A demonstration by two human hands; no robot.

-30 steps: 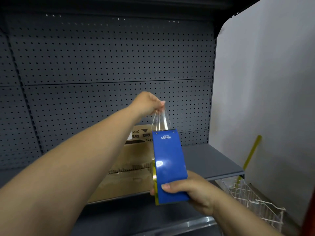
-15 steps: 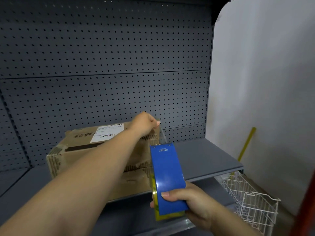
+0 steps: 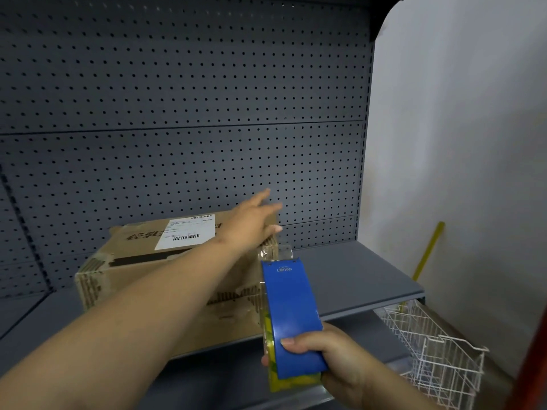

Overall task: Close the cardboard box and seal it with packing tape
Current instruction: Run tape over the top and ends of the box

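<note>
While the left hand [image 3: 250,223] is reaching across mid-frame with its fingers straight and spread, lying over the top right edge of the box [image 3: 154,279], the right hand [image 3: 334,350] at lower centre is gripping a blue dispenser [image 3: 291,309], thumb pressing its face and fingers curling round behind. Clear tape [image 3: 276,253] is running from the dispenser's upper end to the box's near right corner. White brand lettering is showing upside down near the dispenser's top and cannot be read with certainty. The box is sitting left of centre on a grey shelf [image 3: 355,270], flaps folded down. A white label [image 3: 186,232] with barcodes is lying on its top. The fine print is too small to read, and large dark characters beside it are appearing inverted. A wire basket [image 3: 429,344] is standing at lower right.
</note>
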